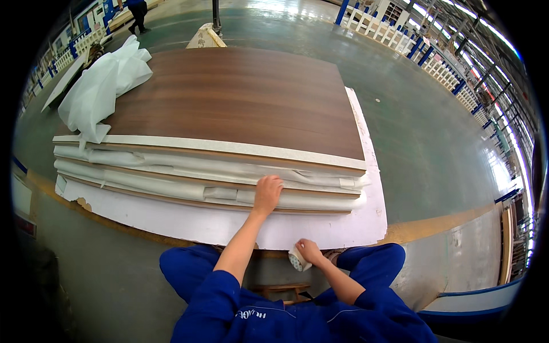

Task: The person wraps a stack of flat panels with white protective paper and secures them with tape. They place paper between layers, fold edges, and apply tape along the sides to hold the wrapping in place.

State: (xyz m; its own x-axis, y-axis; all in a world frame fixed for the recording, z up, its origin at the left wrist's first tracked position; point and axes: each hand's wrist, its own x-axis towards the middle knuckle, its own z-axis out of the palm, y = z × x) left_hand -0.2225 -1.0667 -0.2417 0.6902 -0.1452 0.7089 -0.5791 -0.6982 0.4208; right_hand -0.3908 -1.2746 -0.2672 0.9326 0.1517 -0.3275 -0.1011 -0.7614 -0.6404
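Observation:
A stack of flat panels lies before me, topped by a brown wood-grain panel (240,103) with a pale front edge. White foam wrap (171,166) folds around the front edges of the panels underneath. My left hand (268,194) touches that wrapped front edge, right of its middle. Its fingers are curled together; what they pinch, if anything, is too small to make out. Close to my lap, my right hand (310,251) is closed around a roll of tape (298,260), held tilted just off the near edge of the white board (320,228).
Crumpled white foam sheet (106,86) drapes over the stack's far left corner. The white board under the stack has a chipped front edge. Below me is a wooden stool (286,290). Far left, another person (137,14) stands on the green floor. White fences (377,28) line the hall.

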